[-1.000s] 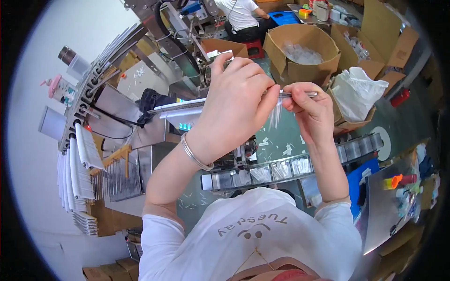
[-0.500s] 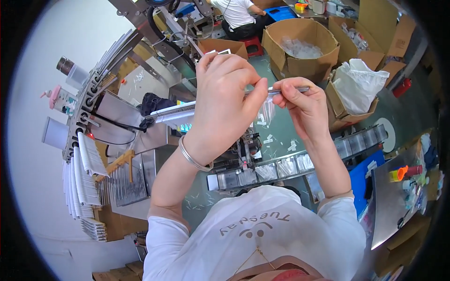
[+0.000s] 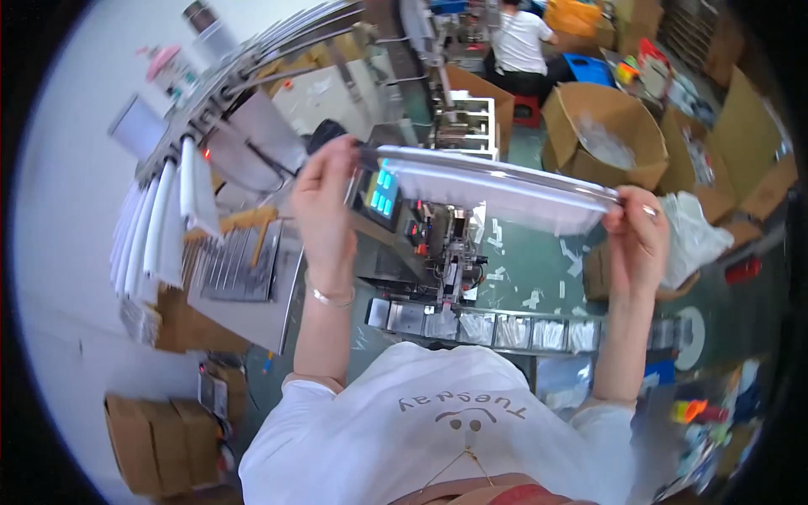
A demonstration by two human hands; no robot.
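Observation:
A long thin metal rod [image 3: 539, 178] stretches across in front of me at chest height, tilted slightly down to the right. From it hangs a whitish, see-through band [image 3: 497, 199], seemingly many thin pieces strung side by side. My left hand [image 3: 324, 206] is closed around the rod's left end, a little blurred. At the other end, the fingers of my right hand [image 3: 638, 240] pinch the rod. Below the rod stands a small machine [image 3: 454, 265] with a lit touch screen [image 3: 383, 195].
A row of metal bins [image 3: 513, 332] with white strips runs before me. At left, a rack [image 3: 172, 147] carries rods with hanging white bands beside a metal table [image 3: 252, 311]. Cardboard boxes [image 3: 560, 139] and a white bag [image 3: 694, 240] stand right. A person [image 3: 522, 42] sits behind; scraps litter the floor.
My hands have moved apart, the left one leftward and the right one rightward and down. The rod now spans between them, with its white band in plain sight. The view has shifted.

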